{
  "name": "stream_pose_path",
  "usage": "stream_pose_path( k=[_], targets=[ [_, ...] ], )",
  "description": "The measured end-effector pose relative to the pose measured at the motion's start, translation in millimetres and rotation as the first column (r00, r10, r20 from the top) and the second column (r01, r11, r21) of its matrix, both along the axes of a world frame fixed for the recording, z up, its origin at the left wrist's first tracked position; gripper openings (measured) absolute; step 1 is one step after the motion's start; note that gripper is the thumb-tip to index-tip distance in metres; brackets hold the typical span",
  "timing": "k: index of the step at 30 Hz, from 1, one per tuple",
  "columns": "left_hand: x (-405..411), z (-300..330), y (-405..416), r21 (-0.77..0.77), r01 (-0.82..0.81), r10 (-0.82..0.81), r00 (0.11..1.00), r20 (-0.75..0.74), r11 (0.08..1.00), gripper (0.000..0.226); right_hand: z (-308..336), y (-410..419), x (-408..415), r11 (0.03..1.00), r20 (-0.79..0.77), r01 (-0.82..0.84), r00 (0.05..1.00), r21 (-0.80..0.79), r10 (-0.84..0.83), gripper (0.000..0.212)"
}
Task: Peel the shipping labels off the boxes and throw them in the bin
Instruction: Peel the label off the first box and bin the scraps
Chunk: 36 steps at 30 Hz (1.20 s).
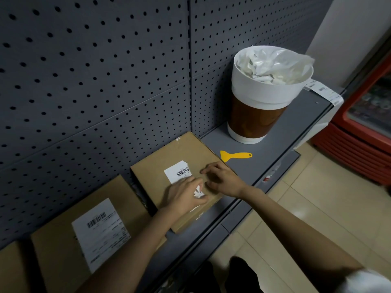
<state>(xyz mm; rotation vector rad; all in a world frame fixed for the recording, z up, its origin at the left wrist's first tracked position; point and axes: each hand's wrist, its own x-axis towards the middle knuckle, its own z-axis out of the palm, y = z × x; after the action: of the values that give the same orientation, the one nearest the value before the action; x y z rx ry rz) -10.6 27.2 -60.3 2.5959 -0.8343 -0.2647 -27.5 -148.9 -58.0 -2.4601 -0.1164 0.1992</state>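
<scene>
A brown cardboard box (190, 153) lies on the grey shelf (281, 144). On its top is a partly torn white label (176, 171) with a barcode. My left hand (183, 196) rests on the box and grips a crumpled piece of the label (198, 192). My right hand (222, 178) presses flat on the box just right of the label, fingers spread. A second box (63, 246) at the lower left carries a whole white label (101, 233). The bin (264, 96), white and brown with a plastic liner, stands at the back right with several crumpled labels inside.
A yellow plastic scraper (233, 155) lies on the shelf between the box and the bin. A grey pegboard wall (95, 70) backs the shelf. A white label strip (323, 92) hangs near the bin. A red chest freezer (364, 132) stands right; tiled floor below.
</scene>
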Motion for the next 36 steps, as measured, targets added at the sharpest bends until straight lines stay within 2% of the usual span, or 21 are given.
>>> stream_pose_path(
  k=[3,9,19,23,24,28,36],
  targets=[
    [1.2,1.2,2.0,0.011,0.004,-0.004,1.000,-0.006,1.000,0.021,0.7,-0.5,0.6,1.000,-0.011,0.000,1.000,0.009,0.001,0.042],
    [-3.9,-3.0,7.4,0.003,0.034,-0.034,0.998,0.050,0.999,0.032,2.1,-1.1,0.7,1.000,-0.021,-0.005,1.000,0.007,0.005,0.042],
    [-6.6,-11.3,5.7,-0.002,0.024,-0.024,0.997,0.078,1.000,0.026,1.4,-1.3,0.2,1.000,-0.021,-0.003,1.000,0.017,0.003,0.042],
    [-5.8,-12.0,9.9,-0.059,0.018,-0.015,0.999,0.048,0.998,0.023,2.7,-0.8,-0.3,1.000,-0.031,-0.007,0.999,0.014,0.007,0.042],
    [-5.5,-11.6,10.9,-0.055,0.022,-0.020,0.999,0.044,0.998,0.019,2.9,-0.6,-0.8,1.000,-0.030,-0.006,1.000,0.014,0.006,0.042],
    [-6.9,-10.2,8.5,0.030,0.021,-0.024,0.997,0.074,0.999,0.030,2.0,-0.4,-1.3,1.000,-0.022,-0.006,1.000,0.015,0.007,0.043],
    [-7.5,-12.1,9.8,-0.001,0.052,-0.052,0.997,0.065,0.999,0.015,0.5,-0.4,-0.1,1.000,-0.034,-0.002,0.999,0.005,0.002,0.042]
  ],
)
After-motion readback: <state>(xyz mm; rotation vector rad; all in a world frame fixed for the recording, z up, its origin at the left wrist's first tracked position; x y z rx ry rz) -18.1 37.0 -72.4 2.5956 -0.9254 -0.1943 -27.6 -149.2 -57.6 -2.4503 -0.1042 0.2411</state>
